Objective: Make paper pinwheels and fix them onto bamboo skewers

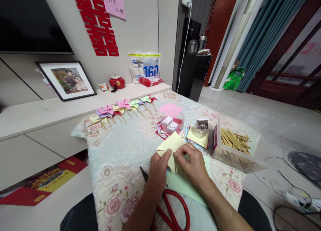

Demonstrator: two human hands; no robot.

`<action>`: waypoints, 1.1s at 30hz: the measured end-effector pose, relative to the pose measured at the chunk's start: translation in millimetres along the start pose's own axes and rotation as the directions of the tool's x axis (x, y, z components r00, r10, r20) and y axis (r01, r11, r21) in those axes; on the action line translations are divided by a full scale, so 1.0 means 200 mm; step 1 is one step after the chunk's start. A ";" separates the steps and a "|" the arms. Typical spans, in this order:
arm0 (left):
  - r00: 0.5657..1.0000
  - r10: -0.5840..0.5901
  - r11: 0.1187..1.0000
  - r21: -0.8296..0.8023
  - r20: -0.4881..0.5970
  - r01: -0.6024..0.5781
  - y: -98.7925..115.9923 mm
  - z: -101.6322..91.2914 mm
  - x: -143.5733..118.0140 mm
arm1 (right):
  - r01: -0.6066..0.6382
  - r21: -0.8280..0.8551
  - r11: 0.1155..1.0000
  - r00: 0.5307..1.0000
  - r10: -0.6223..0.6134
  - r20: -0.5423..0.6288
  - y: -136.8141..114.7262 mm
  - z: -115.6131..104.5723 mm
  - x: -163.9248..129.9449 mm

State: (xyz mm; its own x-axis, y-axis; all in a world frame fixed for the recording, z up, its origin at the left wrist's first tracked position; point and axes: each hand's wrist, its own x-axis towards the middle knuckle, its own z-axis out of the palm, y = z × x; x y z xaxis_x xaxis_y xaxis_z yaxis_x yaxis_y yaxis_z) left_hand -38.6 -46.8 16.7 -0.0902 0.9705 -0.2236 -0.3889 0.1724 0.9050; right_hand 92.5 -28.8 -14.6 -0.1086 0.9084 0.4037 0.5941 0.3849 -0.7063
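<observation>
My left hand (158, 169) and my right hand (193, 164) both pinch a pale yellow square of paper (171, 144), folded at its lower part, held just above the flowered tablecloth (117, 154). Under my hands lies a light green paper sheet (185, 185). Red-handled scissors (173, 207) lie on the cloth beneath my left wrist, blades pointing away to the left.
A row of finished paper pinwheels on sticks (122, 107) lies at the far edge. A clear tub with small boxes (172, 124), a pink paper (170, 108), a jar of pins (202, 128) on coloured paper and a clear box of wooden sticks (234, 142) stand ahead and right.
</observation>
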 end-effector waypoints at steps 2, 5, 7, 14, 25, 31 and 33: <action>0.999 -0.033 0.998 -0.053 0.001 0.033 -0.01 0.00 0.01 | 0.010 0.016 1.000 1.000 -0.010 -0.004 0.00 -0.01 0.00; 0.999 -0.044 0.986 -0.158 0.019 0.046 -0.08 -0.01 0.05 | 0.036 0.071 0.997 0.999 -0.035 -0.009 -0.01 -0.02 0.00; 0.999 -0.040 0.979 -0.202 0.001 0.040 -0.12 -0.02 0.07 | 0.061 0.095 0.994 0.998 -0.062 0.000 -0.01 -0.02 0.00; 0.999 -0.017 0.975 -0.224 -0.036 0.008 -0.14 -0.05 0.09 | 0.240 0.011 0.971 0.969 -0.240 0.065 0.01 0.01 -0.01; 0.998 -0.050 0.932 -0.359 0.022 0.055 -0.15 -0.06 0.10 | 0.394 -0.102 0.914 0.911 -0.372 0.180 0.00 0.01 -0.02; 0.996 -0.085 0.945 -0.316 0.014 0.085 -0.15 -0.06 0.10 | 0.390 -0.091 0.916 0.911 -0.369 0.186 -0.03 0.00 -0.02; 0.996 -0.086 0.949 -0.306 -0.005 0.080 -0.15 -0.06 0.10 | 0.365 -0.085 0.927 0.920 -0.346 0.182 -0.03 0.00 -0.02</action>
State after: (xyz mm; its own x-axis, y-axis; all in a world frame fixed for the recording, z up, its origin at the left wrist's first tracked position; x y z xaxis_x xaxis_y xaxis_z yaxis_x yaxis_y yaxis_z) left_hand -39.2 -35.1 -18.0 -0.0613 0.9512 -0.3025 -0.6564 0.1899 0.7301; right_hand 90.0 -35.2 -11.9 -0.4505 0.7328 0.5099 0.5788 0.6746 -0.4582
